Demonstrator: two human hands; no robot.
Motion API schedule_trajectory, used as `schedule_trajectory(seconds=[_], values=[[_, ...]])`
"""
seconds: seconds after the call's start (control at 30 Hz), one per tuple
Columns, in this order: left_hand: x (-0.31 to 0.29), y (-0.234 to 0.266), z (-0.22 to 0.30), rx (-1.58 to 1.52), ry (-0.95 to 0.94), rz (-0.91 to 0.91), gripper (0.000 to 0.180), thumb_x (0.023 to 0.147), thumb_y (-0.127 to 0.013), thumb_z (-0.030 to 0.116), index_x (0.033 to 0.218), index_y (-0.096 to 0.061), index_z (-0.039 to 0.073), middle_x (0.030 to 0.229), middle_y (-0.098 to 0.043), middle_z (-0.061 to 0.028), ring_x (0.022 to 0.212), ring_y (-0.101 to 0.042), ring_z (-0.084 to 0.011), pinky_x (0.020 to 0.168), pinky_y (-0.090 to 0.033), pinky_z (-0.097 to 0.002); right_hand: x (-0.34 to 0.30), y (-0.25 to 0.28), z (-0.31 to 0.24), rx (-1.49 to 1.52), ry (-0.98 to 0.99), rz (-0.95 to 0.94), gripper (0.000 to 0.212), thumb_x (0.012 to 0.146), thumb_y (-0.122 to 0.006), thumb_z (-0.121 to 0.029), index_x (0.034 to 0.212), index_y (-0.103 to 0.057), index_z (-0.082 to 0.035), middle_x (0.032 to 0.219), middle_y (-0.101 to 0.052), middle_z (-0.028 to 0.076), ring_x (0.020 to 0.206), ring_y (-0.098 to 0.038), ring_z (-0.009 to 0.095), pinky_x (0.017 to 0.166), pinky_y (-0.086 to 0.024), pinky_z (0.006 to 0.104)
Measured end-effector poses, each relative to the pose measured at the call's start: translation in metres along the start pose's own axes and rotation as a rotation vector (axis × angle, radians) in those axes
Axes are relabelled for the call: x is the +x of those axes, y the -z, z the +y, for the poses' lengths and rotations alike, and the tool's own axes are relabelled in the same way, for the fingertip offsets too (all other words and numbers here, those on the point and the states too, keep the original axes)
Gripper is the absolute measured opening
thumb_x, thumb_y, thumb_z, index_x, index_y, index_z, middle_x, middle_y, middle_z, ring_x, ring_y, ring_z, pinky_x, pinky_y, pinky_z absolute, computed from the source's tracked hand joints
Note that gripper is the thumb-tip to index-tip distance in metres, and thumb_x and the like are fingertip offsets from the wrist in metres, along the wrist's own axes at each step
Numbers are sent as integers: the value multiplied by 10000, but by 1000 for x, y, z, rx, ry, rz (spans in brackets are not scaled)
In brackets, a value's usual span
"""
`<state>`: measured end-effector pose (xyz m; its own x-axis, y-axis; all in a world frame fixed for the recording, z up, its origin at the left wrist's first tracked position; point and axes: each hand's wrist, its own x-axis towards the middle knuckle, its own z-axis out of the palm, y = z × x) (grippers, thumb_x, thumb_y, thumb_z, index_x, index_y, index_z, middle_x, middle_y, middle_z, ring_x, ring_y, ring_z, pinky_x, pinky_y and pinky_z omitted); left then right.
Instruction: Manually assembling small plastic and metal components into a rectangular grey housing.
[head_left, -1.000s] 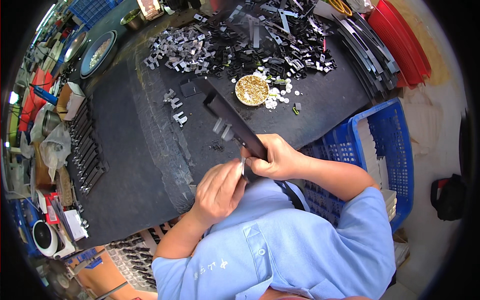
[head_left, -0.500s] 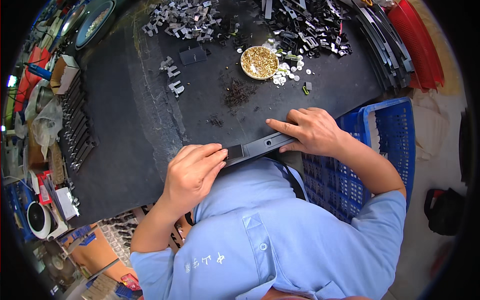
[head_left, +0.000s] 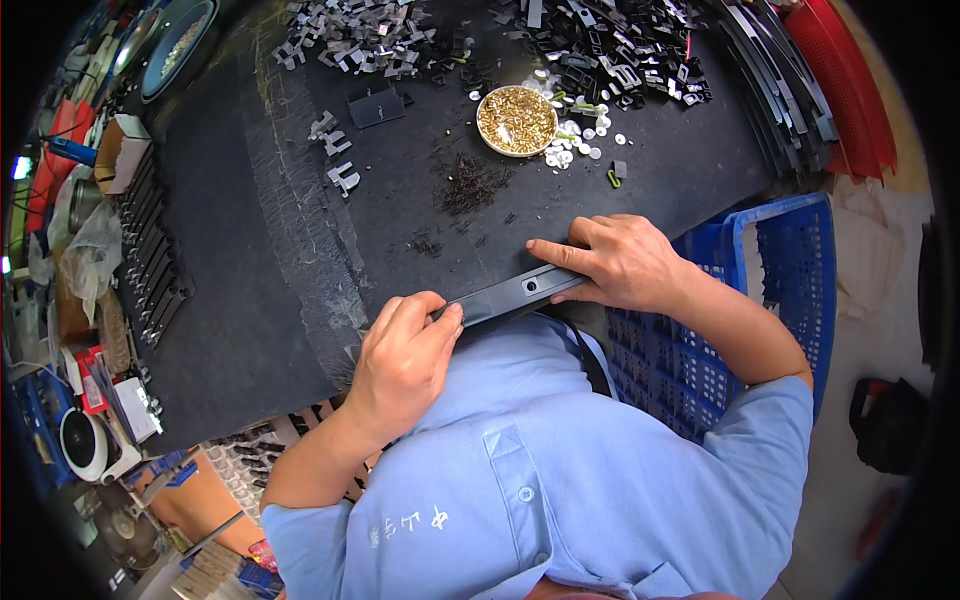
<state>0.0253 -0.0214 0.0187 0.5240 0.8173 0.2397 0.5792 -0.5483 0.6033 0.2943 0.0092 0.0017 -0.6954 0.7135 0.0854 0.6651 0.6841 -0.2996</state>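
A long dark grey metal bar (head_left: 505, 296) lies across the table's near edge, close to my body. It has a flat face with a small light fitting and dark hole towards the right. My left hand (head_left: 408, 345) grips its left end between thumb and fingers. My right hand (head_left: 620, 262) clasps the right end, thumb underneath and index finger stretched along the far side. Beyond the bar are a pile of small dark screws (head_left: 474, 186) and a round dish of brass-coloured small parts (head_left: 517, 121).
White round discs (head_left: 562, 158) lie beside the dish. Silvery clips (head_left: 350, 40) and black plastic parts (head_left: 620, 60) are heaped at the far side. Long dark strips (head_left: 770, 90) lie far right, near a red basket (head_left: 845, 85). A blue crate (head_left: 790, 260) stands right of my body.
My left hand has shifted slightly down and right along the bar, its fingers now curled more tightly around the end. The bar's face has tilted a little; my right hand barely moved.
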Motion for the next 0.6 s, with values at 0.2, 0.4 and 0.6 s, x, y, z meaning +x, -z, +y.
schedule_trajectory(seconds=[0.2,0.4,0.6], values=[[-5,3,1,104,-6,-87,306,681,-686,-42,982,-628,-29,926,-595,-147,778,-572,-254,655,-482,-322,8,4,-6,-37,8,-43,534,722,-677,-430,1182,-577,-177,710,-500,30,614,-571,196,528,-466,324],[-43,-7,-12,267,-177,-10,468,748,-533,52,1212,-521,-10,1190,-528,-229,1035,-549,-325,896,-417,-442,12,33,-33,51,-135,-115,526,667,-746,-314,1128,-604,-104,676,-530,66,611,-583,245,543,-474,365],[-66,22,-33,619,-1,281,466,739,-604,186,1198,-525,177,1030,-518,-77,1056,-474,-249,924,-289,-472,63,12,-84,702,-101,-224,639,775,-704,-269,1309,-419,-63,1004,-619,195,868,-621,368,772,-505,408]])
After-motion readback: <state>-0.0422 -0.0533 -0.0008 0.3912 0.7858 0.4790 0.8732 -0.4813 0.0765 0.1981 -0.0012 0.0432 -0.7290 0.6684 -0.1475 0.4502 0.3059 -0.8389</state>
